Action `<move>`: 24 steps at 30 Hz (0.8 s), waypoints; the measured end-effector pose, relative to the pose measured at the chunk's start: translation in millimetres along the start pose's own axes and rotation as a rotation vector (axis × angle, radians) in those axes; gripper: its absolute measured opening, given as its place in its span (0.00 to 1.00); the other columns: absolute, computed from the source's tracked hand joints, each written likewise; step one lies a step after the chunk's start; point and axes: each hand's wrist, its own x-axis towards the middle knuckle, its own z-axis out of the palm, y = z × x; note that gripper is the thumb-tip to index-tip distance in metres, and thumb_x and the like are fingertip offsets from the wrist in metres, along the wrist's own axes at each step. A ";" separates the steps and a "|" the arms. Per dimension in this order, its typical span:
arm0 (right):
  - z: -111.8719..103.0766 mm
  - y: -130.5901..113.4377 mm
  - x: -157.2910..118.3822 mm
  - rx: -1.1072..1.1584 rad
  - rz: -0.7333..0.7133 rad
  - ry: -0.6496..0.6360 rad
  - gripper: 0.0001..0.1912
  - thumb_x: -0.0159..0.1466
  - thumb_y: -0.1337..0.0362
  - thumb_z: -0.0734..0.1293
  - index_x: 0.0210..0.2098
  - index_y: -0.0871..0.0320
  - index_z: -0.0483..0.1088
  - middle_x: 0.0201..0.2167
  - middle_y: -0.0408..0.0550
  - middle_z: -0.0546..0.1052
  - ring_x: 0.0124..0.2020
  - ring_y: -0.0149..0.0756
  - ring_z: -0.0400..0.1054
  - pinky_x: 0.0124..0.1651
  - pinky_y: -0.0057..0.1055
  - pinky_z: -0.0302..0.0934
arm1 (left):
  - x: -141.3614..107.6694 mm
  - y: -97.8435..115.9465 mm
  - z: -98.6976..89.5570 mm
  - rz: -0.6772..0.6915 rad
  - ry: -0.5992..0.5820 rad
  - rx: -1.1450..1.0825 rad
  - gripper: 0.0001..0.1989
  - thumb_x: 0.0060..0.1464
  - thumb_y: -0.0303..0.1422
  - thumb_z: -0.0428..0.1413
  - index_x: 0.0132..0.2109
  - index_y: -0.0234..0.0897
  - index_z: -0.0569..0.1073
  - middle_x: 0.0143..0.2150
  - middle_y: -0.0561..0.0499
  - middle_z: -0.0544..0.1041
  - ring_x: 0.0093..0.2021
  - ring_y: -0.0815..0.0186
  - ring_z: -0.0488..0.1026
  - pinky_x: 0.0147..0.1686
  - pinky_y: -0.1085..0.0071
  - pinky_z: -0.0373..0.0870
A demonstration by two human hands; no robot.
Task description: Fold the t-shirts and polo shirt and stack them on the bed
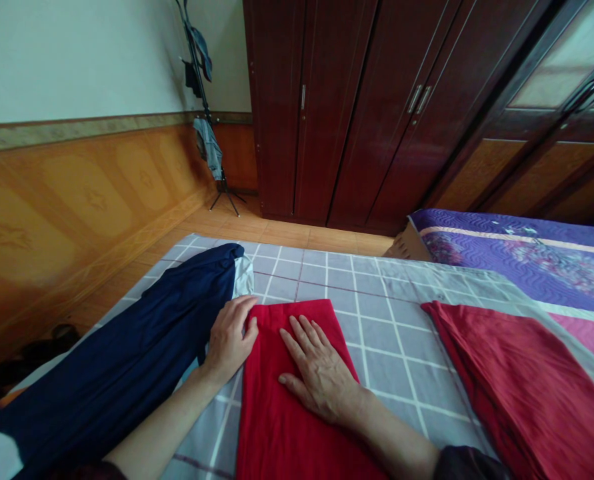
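Observation:
A bright red folded cloth (291,400) lies lengthwise in front of me on the grey checked bed cover (381,327). My right hand (317,367) rests flat on top of it, fingers stretched out. At the cloth's far left corner, my left hand (231,337) touches the edge with its fingers loosely bent and thumb apart. Close by on the left lies a long dark blue garment (141,340), with a pale part showing at its far end. The near end of the red cloth runs out of view.
Another red garment (521,373) lies on the right of the bed. Beyond are a purple quilted cover (507,247), a dark wooden wardrobe (347,120) and a coat stand (204,100) with clothes on it. A tiled wall (91,193) runs along the left.

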 end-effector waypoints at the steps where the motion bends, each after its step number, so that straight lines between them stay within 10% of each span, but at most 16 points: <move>1: -0.1 -0.2 0.5 -0.001 -0.002 0.002 0.36 0.65 0.51 0.60 0.66 0.62 0.49 0.67 0.61 0.44 0.68 0.52 0.33 0.66 0.53 0.39 | -1.1 1.8 -0.5 0.097 -0.064 -0.004 0.19 0.58 0.26 0.46 0.56 0.38 0.66 0.55 0.45 0.70 0.58 0.61 0.65 0.58 0.62 0.61; 6: -0.5 -2.8 -8.3 -0.009 -0.007 -0.013 0.37 0.65 0.50 0.60 0.67 0.64 0.48 0.67 0.61 0.43 0.68 0.52 0.32 0.67 0.52 0.37 | -5.4 -3.4 1.3 0.232 -0.439 0.103 0.23 0.61 0.30 0.45 0.63 0.37 0.60 0.64 0.45 0.62 0.65 0.59 0.56 0.63 0.55 0.53; 12: -2.9 -16.5 -75.8 -0.005 -0.043 -0.021 0.37 0.64 0.52 0.61 0.67 0.60 0.46 0.68 0.58 0.42 0.68 0.51 0.34 0.65 0.53 0.44 | -9.7 9.8 -8.9 0.187 -0.439 0.126 0.25 0.63 0.31 0.42 0.66 0.34 0.56 0.67 0.42 0.55 0.68 0.57 0.48 0.65 0.52 0.46; 18: 18.4 -20.6 -146.4 -0.095 -0.157 0.125 0.41 0.62 0.49 0.63 0.68 0.59 0.44 0.66 0.59 0.49 0.66 0.53 0.43 0.62 0.51 0.52 | -31.2 46.3 -17.4 0.327 -0.690 0.048 0.35 0.61 0.44 0.48 0.69 0.42 0.42 0.71 0.47 0.39 0.70 0.54 0.35 0.65 0.51 0.41; 24: 30.7 -18.1 -172.2 -0.240 -0.253 0.225 0.26 0.65 0.64 0.61 0.63 0.56 0.57 0.60 0.56 0.63 0.61 0.48 0.56 0.59 0.44 0.59 | -49.2 70.8 -35.8 0.344 -0.763 0.029 0.41 0.59 0.46 0.51 0.69 0.44 0.36 0.71 0.47 0.35 0.69 0.52 0.32 0.65 0.49 0.41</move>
